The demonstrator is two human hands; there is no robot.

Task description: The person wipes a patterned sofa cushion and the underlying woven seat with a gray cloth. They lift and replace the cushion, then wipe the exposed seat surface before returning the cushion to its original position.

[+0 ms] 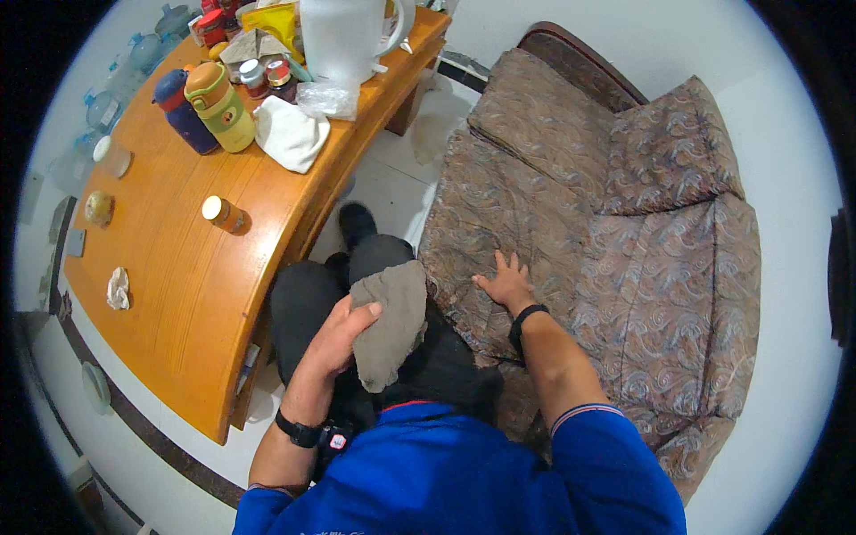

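My left hand (pixel 341 334) grips a folded grey cloth (pixel 393 321) by its left side, thumb on top, above my dark trousers. With fingers spread, my right hand (pixel 506 281) rests palm down on the seat cushion of a patterned sofa (pixel 528 207) and holds nothing. To the left, a wooden table (pixel 180 294) carries a small lidded jar (pixel 224 214), and a white cloth (pixel 292 134) lies partly along its edge.
On the table stand a yellow-green bottle (pixel 224 114), a dark blue bottle (pixel 184 110), a large white pitcher (pixel 341 40) and a crumpled tissue (pixel 118 289). Clear plastic water jugs (pixel 103 110) sit on the floor beyond. A loose cushion (pixel 672 147) leans at the sofa's back.
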